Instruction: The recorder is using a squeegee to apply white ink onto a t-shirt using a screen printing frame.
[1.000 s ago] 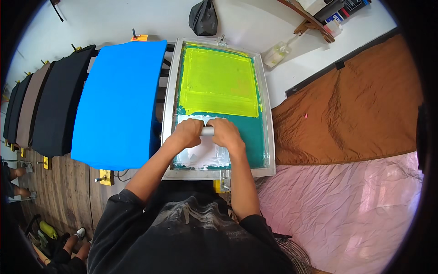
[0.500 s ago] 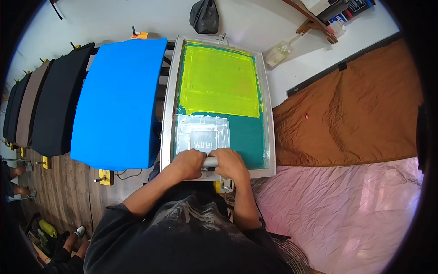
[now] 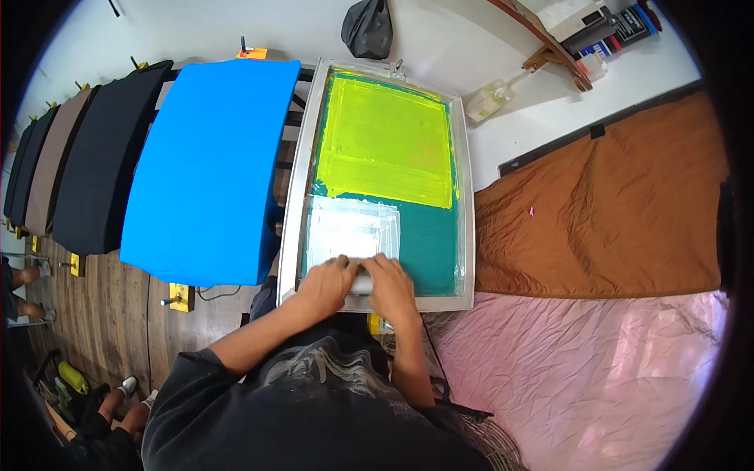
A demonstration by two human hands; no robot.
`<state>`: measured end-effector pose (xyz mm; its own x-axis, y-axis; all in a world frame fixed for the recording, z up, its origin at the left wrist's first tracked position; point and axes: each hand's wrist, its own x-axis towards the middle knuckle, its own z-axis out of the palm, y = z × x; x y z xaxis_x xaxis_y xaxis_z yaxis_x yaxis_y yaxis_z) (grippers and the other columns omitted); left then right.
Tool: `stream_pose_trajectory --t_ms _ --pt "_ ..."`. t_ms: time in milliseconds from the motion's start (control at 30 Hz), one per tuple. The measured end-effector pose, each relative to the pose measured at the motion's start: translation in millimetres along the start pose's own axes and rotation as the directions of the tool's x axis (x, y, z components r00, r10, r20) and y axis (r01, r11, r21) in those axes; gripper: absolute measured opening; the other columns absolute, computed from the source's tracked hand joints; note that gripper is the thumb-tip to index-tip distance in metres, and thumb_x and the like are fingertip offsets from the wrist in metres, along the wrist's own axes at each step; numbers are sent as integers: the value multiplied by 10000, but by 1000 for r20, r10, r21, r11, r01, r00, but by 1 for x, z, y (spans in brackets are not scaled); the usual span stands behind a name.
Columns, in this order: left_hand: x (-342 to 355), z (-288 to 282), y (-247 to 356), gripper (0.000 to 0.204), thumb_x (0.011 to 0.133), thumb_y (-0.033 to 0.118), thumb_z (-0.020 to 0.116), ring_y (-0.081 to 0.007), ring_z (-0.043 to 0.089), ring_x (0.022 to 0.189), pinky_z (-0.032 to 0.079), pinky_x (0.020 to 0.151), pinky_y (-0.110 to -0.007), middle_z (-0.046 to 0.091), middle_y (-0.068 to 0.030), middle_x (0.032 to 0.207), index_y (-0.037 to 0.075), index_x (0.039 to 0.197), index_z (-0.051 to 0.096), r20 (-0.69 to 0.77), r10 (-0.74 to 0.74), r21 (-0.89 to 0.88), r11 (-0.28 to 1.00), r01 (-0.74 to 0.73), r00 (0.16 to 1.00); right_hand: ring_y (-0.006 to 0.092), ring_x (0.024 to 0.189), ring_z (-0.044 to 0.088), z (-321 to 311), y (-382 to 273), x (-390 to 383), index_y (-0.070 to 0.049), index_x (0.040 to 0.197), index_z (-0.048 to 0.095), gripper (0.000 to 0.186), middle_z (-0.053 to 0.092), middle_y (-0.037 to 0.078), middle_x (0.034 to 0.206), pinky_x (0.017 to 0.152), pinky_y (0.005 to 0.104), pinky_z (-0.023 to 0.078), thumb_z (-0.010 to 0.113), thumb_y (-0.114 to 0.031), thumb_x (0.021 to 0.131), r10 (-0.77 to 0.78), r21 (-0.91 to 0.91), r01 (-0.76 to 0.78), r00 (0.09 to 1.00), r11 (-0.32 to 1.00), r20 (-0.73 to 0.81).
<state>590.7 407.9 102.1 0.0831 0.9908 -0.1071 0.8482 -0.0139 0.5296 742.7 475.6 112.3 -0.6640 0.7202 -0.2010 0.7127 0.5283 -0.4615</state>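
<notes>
Both my hands are closed around the grey handle of a squeegee (image 3: 360, 286) at the near end of a screen-printing frame. My left hand (image 3: 327, 284) grips its left part and my right hand (image 3: 390, 289) its right part, thumbs close together. The squeegee's blade is hidden under my hands. The screen (image 3: 429, 251) is green mesh in a metal frame, with a yellow-green coated area (image 3: 389, 141) at the far end. Just beyond my hands lies a bright white ink patch (image 3: 345, 228) with a rectangular outline.
Left of the screen, a blue shirt (image 3: 212, 173) is stretched over a board, with several dark and brown shirt-covered boards (image 3: 110, 157) beyond. Brown fabric (image 3: 605, 204) and pink fabric (image 3: 581, 369) spread to the right. A black bag (image 3: 367, 30) hangs at the wall. Another person's legs (image 3: 126, 404) show lower left.
The squeegee and both hands are slightly nearer the frame's front edge. Light lettering seen in the white patch earlier no longer shows; the patch looks whiter. The view has tilted slightly.
</notes>
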Motion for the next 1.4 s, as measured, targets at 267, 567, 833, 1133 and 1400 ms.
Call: stream_pose_trajectory --t_ms 267,567,833,1133,1400 --pt "35 -32 -6 334 689 65 699 -371 671 849 547 754 -452 658 -184 951 30 1013 625 186 -65 71 996 53 980 378 978 596 -28 5 36 -62 1048 638 385 628 161 993 828 464 487 599 41 679 -55 -25 58 994 998 94" --pt "49 -18 -23 317 689 -37 604 -381 663 825 546 716 -445 661 -189 925 37 994 651 18 -84 23 996 84 996 366 1028 584 -20 9 56 -76 1081 644 416 625 137 1060 870 450 486 564 81 705 -15 -17 16 999 1000 29" --pt "9 -21 8 349 683 39 680 -368 672 839 556 740 -438 658 -193 941 13 1027 629 251 -73 -8 997 78 965 337 994 612 -22 -2 5 -74 1045 662 408 648 117 1023 841 436 494 625 59 661 18 -7 -18 987 1000 160" --pt "93 -41 -25 286 707 25 619 -376 674 815 547 738 -461 684 -210 855 66 984 679 186 -172 86 984 159 967 359 975 621 -43 16 95 -99 998 687 354 666 129 998 811 450 513 612 27 676 76 -57 -68 987 996 138" --pt "59 -17 -14 343 653 -36 670 -357 675 786 563 700 -419 650 -183 906 18 991 653 51 -62 86 995 57 997 354 1006 608 -23 13 59 -88 1006 688 361 650 128 1032 863 444 501 639 36 670 107 -3 -107 992 994 63"
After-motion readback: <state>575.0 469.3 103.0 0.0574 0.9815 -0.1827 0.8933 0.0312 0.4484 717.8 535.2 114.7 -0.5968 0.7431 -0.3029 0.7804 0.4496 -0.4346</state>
